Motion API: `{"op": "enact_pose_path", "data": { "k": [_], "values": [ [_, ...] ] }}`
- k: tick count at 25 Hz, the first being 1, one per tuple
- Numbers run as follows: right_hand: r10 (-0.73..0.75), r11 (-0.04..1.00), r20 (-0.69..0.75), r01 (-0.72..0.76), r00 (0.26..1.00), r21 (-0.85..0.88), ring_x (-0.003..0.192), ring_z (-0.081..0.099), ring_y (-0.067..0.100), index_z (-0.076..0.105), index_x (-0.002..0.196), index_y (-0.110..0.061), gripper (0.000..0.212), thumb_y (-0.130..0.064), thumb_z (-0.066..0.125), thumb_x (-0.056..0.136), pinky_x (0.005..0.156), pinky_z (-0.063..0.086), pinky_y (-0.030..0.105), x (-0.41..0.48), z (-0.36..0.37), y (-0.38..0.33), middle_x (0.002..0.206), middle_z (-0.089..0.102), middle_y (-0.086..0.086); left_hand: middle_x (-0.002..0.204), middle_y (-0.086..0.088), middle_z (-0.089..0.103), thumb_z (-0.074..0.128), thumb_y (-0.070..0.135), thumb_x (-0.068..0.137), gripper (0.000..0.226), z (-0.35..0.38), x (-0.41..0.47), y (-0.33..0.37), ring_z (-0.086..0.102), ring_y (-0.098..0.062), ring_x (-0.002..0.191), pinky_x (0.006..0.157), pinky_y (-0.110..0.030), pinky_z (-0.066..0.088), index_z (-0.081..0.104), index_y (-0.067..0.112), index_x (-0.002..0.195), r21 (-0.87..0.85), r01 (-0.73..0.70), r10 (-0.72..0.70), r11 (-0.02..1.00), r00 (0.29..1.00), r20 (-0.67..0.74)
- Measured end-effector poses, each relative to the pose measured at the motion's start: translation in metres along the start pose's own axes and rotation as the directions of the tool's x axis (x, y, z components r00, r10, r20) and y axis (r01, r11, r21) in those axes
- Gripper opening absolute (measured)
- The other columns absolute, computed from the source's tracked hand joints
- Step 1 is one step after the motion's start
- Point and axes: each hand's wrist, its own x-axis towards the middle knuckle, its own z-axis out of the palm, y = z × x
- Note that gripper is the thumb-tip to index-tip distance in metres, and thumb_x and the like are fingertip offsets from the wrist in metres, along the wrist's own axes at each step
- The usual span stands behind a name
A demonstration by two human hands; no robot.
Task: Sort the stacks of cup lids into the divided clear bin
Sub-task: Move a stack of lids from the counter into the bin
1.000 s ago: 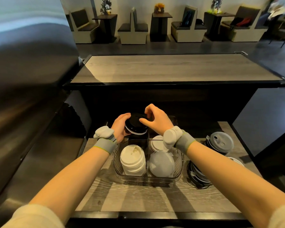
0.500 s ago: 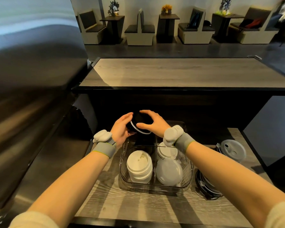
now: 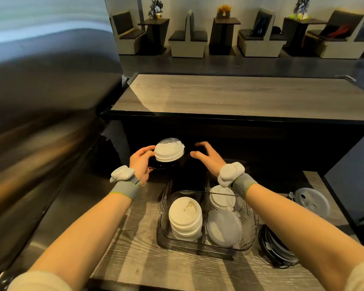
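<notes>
Your left hand point(image 3: 140, 162) grips a stack of white lids point(image 3: 169, 151) at centre frame, above the far end of the clear bin point(image 3: 161, 219). Your right hand point(image 3: 208, 159) sits just right of that stack, fingers curved against something dark; I cannot tell whether it holds anything. The bin's lower-left compartment holds a second white stack point(image 3: 185, 217), the lower-right translucent lids point(image 3: 224, 227), the upper-right flat white lids point(image 3: 222, 196). Black lids point(image 3: 275, 248) lie on the bench point(image 3: 124, 259) just right of the bin.
</notes>
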Motion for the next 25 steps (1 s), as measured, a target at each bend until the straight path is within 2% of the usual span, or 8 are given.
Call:
{"op": "enact_pose_path", "data": {
  "k": [3, 6, 9, 12, 14, 15, 19, 25],
  "values": [
    [0.059, 0.975, 0.080, -0.040, 0.995, -0.220, 0.124, 0.047, 0.031, 0.045, 0.127, -0.021, 0.049, -0.036, 0.063, 0.084, 0.101, 0.041, 0.039, 0.007, 0.007, 0.009, 0.131, 0.052, 0.015, 0.055, 0.009, 0.069, 0.050, -0.003, 0.089, 0.029, -0.007, 0.005, 0.003, 0.063, -0.010, 0.057, 0.045, -0.015, 0.049, 0.064, 0.019, 0.078, 0.027, -0.023, 0.025, 0.999, 0.998, -0.055],
    [0.086, 0.811, 0.260, 0.084, 0.962, -0.579, 0.127, 0.044, 0.030, 0.039, 0.136, -0.018, 0.066, -0.041, 0.067, 0.080, 0.103, 0.041, 0.039, 0.008, 0.020, 0.013, 0.135, 0.049, 0.014, 0.068, 0.002, 0.067, 0.052, -0.002, 0.087, 0.026, -0.009, 0.008, 0.006, 0.061, -0.015, 0.066, 0.048, -0.018, 0.050, 0.066, 0.018, 0.080, 0.085, -0.038, 0.042, 0.996, 0.998, -0.050],
    [0.158, 0.698, 0.369, 0.161, 0.916, -0.697, 0.131, 0.040, 0.030, 0.039, 0.139, -0.017, 0.070, -0.044, 0.066, 0.080, 0.106, 0.038, 0.040, 0.007, 0.028, 0.017, 0.138, 0.045, 0.012, 0.078, -0.005, 0.064, 0.052, -0.004, 0.085, 0.021, -0.007, 0.008, 0.006, 0.059, -0.016, 0.068, 0.048, -0.018, 0.050, 0.066, 0.010, 0.092, 0.168, -0.063, 0.063, 0.984, 0.998, 0.004],
    [-0.022, 0.850, 0.139, 0.092, 0.990, -0.518, 0.122, 0.051, 0.031, 0.054, 0.125, -0.008, 0.039, -0.016, 0.056, 0.088, 0.101, 0.041, 0.037, 0.009, 0.023, 0.011, 0.128, 0.057, 0.016, 0.080, -0.007, 0.063, 0.053, -0.004, 0.085, 0.023, -0.003, 0.006, 0.003, 0.058, -0.018, 0.068, 0.056, -0.025, 0.049, 0.067, 0.014, 0.084, 0.257, -0.076, 0.061, 0.963, 0.996, 0.066],
    [-0.062, 0.973, -0.060, 0.047, 0.996, -0.227, 0.119, 0.054, 0.032, 0.053, 0.123, -0.003, 0.035, -0.001, 0.044, 0.089, 0.098, 0.041, 0.035, 0.004, 0.016, -0.001, 0.124, 0.059, 0.019, 0.078, -0.004, 0.062, 0.053, -0.004, 0.085, 0.023, 0.004, 0.003, -0.001, 0.057, -0.018, 0.069, 0.058, -0.026, 0.047, 0.067, 0.014, 0.083, 0.334, -0.105, 0.075, 0.937, 0.992, 0.103],
    [-0.096, 0.983, -0.070, 0.084, 0.993, -0.162, 0.121, 0.051, 0.030, 0.049, 0.128, -0.005, 0.036, -0.004, 0.044, 0.092, 0.099, 0.039, 0.033, 0.000, 0.011, -0.007, 0.128, 0.055, 0.018, 0.077, -0.003, 0.061, 0.054, -0.004, 0.085, 0.020, 0.009, 0.001, -0.003, 0.056, -0.018, 0.069, 0.055, -0.024, 0.047, 0.067, 0.011, 0.088, 0.372, -0.129, 0.088, 0.919, 0.988, 0.125],
    [-0.159, 0.864, 0.199, 0.234, 0.967, -0.446, 0.132, 0.033, 0.023, 0.035, 0.141, -0.022, 0.067, -0.039, 0.064, 0.084, 0.108, 0.031, 0.036, -0.017, 0.000, -0.011, 0.141, 0.039, 0.008, 0.078, -0.002, 0.060, 0.055, -0.002, 0.087, 0.023, 0.036, -0.013, -0.010, 0.057, -0.015, 0.070, 0.050, -0.018, 0.046, 0.066, 0.003, 0.106, 0.459, -0.183, 0.091, 0.869, 0.972, 0.215],
    [0.006, 0.862, 0.128, 0.060, 0.992, -0.503, 0.122, 0.047, 0.031, 0.036, 0.137, -0.021, 0.063, -0.040, 0.064, 0.083, 0.099, 0.040, 0.037, -0.031, -0.039, 0.019, 0.134, 0.046, 0.013, 0.102, -0.009, 0.059, 0.050, 0.003, 0.092, 0.031, 0.063, -0.026, -0.021, 0.060, -0.019, 0.083, 0.057, -0.023, 0.051, 0.060, 0.011, 0.120, 0.439, -0.141, 0.042, 0.887, 0.973, 0.226]
  ]
}}
